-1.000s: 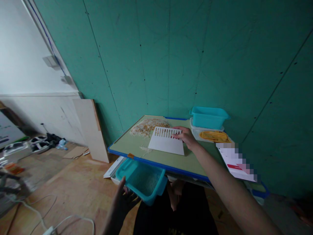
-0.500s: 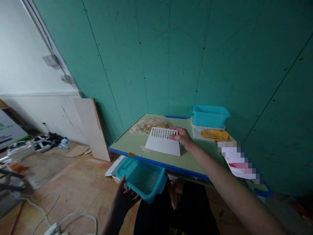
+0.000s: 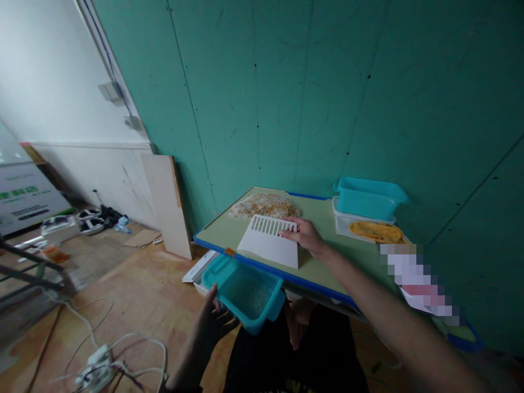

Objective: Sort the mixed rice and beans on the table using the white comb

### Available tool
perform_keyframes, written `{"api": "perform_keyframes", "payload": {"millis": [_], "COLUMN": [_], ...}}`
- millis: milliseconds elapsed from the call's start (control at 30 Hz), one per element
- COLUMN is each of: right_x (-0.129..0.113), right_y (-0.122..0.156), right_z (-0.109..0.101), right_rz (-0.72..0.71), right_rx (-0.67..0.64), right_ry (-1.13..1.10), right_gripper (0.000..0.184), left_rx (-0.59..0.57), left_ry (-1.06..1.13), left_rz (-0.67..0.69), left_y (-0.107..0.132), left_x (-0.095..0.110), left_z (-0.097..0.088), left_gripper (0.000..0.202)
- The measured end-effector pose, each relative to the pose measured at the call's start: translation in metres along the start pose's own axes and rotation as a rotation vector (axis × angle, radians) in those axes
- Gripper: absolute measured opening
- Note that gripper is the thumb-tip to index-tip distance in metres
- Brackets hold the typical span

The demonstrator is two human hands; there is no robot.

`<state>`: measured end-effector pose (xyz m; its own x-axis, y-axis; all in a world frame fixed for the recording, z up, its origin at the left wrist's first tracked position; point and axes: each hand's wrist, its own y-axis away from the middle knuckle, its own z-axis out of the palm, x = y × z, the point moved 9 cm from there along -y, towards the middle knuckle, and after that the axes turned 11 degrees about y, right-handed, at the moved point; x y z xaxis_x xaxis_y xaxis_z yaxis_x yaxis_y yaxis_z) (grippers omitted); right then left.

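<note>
My right hand grips the slotted end of a flat white plastic scraper, thumb on top. The scraper lies tilted over the board-topped table, its plain edge near the blue-taped front rim, with a little white rice at that edge. Behind it spreads a heap of rice mixed with yellow beans. Below the table edge is a teal plastic bin with pale grains inside. My left hand is at the bin's near left corner, thumb at the rim and fingers underneath; its exact grip is partly in shadow.
A second teal bin stands on a white container at the table's back right, beside a yellow cloth-like item. A pale board leans on the green wall. Cables and a power strip lie on the floor.
My right hand has drawn the scraper slightly toward the table's front edge, bringing loose rice along. My left hand stays at the bin. The camera view has turned a little left.
</note>
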<state>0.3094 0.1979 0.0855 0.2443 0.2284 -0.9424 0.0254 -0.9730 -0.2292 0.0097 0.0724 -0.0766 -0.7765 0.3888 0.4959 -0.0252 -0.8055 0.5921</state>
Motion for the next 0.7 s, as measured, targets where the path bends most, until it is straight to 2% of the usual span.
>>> {"api": "perform_keyframes", "payload": {"millis": [267,533,600,700], "right_x": [0.0,-0.004,-0.002,-0.003], "right_y": [0.004,0.011,0.009,0.004], "right_z": [0.009,0.01,0.003,-0.021], "right_rz": [0.008,0.074,0.109,0.109], "right_rx": [-0.033,-0.05,-0.002,0.162], "right_ry": [-0.024,-0.08,-0.115,-0.158], "right_gripper": [0.054,0.058,0.062,0.063], "left_rx": [0.046,0.006,0.012,0.016], "left_ry": [-0.121,-0.137,-0.129,-0.124], "left_rz": [-0.026,0.041,0.043,0.044], "left_y": [-0.013,-0.006,-0.003,-0.001], "left_x": [0.002,0.003,0.004,0.006], "left_z": [-0.008,-0.001,0.0,0.0], "left_gripper": [0.051,0.058,0.057,0.057]}}
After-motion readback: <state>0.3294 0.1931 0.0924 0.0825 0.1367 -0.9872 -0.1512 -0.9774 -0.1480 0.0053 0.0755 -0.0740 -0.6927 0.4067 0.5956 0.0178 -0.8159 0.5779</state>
